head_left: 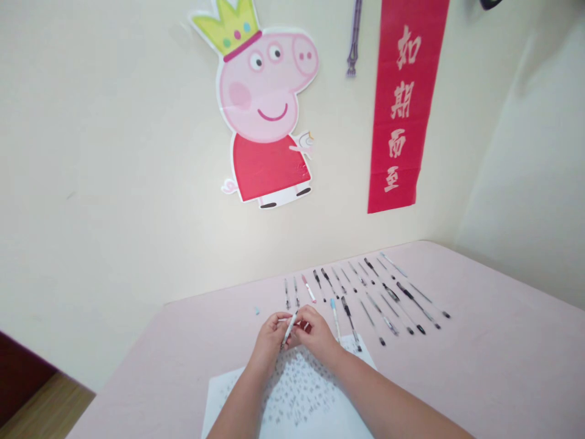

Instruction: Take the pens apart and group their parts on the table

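Between both hands, above the top of a sheet of paper (301,390), is a white pen (289,329) tilted with its upper end to the right. My left hand (271,335) is closed around its lower part. The fingers of my right hand (315,330) pinch near the pen's dark upper end. The paper is covered in small handwritten marks, partly hidden by my forearms. Just right of my right hand lie a light blue pen (335,314) and a black-capped pen (351,323), both reaching to the paper's edge.
Several pens and refills (384,296) lie in two slanting rows on the pink table (493,366). A red-and-white pen (309,289) lies at the back. A small blue piece (257,311) sits left of my hands. Behind stands a wall with a cartoon pig cutout (272,164) and a red banner (404,116).
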Available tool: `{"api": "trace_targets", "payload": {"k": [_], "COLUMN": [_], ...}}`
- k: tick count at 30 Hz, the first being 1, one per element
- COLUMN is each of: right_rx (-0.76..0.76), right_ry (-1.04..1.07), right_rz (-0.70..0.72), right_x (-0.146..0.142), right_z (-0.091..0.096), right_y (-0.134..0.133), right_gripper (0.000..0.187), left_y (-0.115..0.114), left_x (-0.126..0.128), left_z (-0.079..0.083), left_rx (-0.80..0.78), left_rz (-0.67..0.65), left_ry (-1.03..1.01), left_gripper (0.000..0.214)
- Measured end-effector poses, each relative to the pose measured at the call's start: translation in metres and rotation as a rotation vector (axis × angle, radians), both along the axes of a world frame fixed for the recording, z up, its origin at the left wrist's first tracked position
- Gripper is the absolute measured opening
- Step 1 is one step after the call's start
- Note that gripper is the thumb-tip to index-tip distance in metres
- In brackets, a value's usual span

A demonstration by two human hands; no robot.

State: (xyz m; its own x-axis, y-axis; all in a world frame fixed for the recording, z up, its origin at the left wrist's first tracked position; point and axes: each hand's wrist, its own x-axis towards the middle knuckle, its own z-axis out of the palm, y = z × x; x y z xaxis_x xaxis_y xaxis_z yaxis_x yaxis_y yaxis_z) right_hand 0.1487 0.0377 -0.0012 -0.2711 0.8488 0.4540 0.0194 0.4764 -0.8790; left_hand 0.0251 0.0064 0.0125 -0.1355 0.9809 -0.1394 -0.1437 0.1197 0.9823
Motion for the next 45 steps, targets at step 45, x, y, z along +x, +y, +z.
{"api": "trace_targets", "payload": {"k": [45], "right_rx": [-0.523], "right_ry": [0.267], "right_rz": [0.11], "right_x": [0.006], "right_z": [-0.004], "right_y": [0.011], "right_gripper": [0.028], "left_y": [0.007], "left_x": [-0.025], "left_z": [-0.005], "left_rx": [0.272], "left_rz": [0.043], "left_ry": [0.747], "left_gripper": [0.031]}}
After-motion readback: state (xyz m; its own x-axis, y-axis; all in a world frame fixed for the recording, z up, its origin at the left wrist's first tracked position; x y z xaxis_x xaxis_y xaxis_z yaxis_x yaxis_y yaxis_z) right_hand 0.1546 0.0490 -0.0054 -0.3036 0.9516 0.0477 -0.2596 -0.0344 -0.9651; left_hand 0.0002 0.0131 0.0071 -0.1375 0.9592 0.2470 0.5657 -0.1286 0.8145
